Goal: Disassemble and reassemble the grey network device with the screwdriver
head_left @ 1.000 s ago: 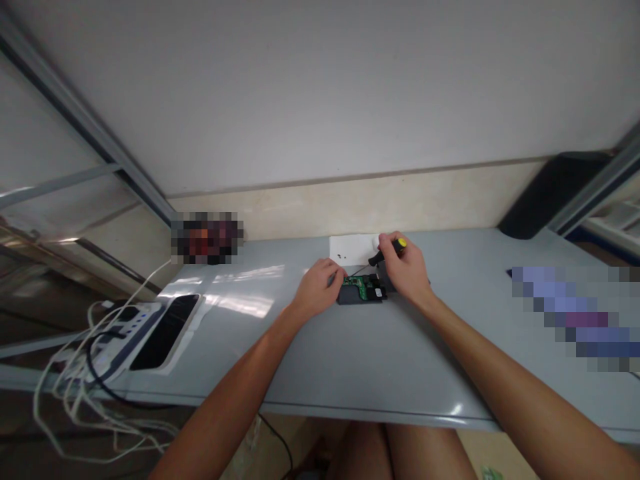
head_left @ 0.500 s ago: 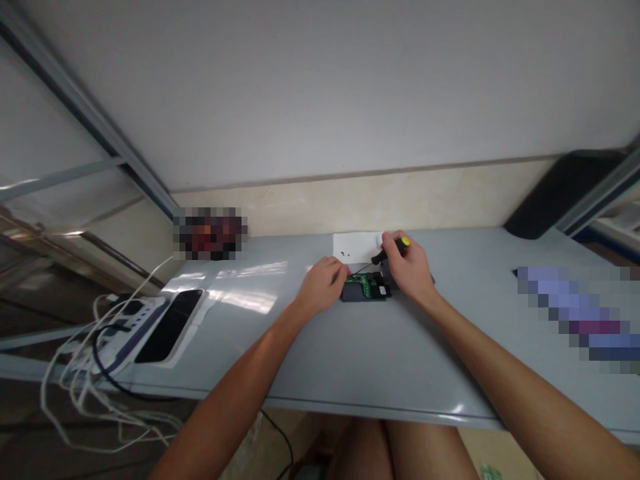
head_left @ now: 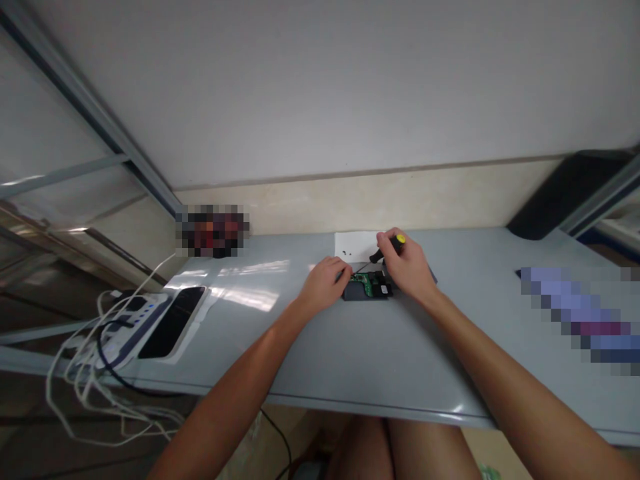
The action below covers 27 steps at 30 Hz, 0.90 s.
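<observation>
A small dark grey device (head_left: 356,292) with an exposed green circuit board (head_left: 369,284) lies flat on the table. My left hand (head_left: 326,285) is closed at its left end, fingers bent together over the edge, with a bit of dark material showing between them. In my right hand (head_left: 409,265) is a screwdriver (head_left: 383,254) with a black handle and a yellow end cap. Its thin shaft slants down and left to the board's upper left, close to my left fingertips. The tip is too small to make out. Behind the device, white paper (head_left: 354,243) bears several tiny dark pieces (head_left: 346,253), perhaps screws.
On the grey table (head_left: 320,360), a phone (head_left: 173,322) lies left beside a power strip (head_left: 135,330) with tangled cables (head_left: 83,400). A black object (head_left: 565,193) leans at the back right. Blurred-out items sit at both sides. A wall (head_left: 340,100) closes the back.
The view has shifted slightly. My right hand and the screwdriver handle have moved a little to the left; both hands keep their grips.
</observation>
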Each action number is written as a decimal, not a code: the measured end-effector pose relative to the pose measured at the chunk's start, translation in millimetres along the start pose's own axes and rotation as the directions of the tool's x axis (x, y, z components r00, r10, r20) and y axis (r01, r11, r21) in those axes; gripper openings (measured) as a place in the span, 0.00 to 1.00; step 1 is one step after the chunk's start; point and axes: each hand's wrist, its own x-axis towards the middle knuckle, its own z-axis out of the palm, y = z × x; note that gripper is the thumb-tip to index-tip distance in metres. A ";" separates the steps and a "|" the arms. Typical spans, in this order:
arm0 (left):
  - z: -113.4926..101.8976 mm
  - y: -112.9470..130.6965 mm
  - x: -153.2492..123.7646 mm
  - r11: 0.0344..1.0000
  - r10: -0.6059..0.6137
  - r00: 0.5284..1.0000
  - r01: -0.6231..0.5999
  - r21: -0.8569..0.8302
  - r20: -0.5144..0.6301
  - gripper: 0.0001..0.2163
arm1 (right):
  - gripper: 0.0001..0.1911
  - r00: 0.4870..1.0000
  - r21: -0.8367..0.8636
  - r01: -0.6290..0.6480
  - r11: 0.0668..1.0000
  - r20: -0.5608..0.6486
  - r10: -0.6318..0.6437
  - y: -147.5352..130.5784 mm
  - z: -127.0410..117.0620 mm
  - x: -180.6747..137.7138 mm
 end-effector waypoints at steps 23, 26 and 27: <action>0.8 -2.3 0.9 1.000 0.013 1.000 -0.013 -0.006 0.013 0.15 | 0.15 0.987 0.245 0.102 0.964 0.100 -0.130 -10.8 5.1 0.6; 1.1 -2.6 0.9 1.000 0.008 1.000 -0.008 -0.009 0.012 0.15 | 0.14 0.994 0.253 0.087 0.964 0.041 -0.100 -10.8 6.7 1.2; 1.1 -2.7 0.9 1.000 0.005 1.000 -0.005 -0.012 0.012 0.15 | 0.15 0.995 0.259 0.078 0.963 0.035 -0.090 -9.9 6.8 1.6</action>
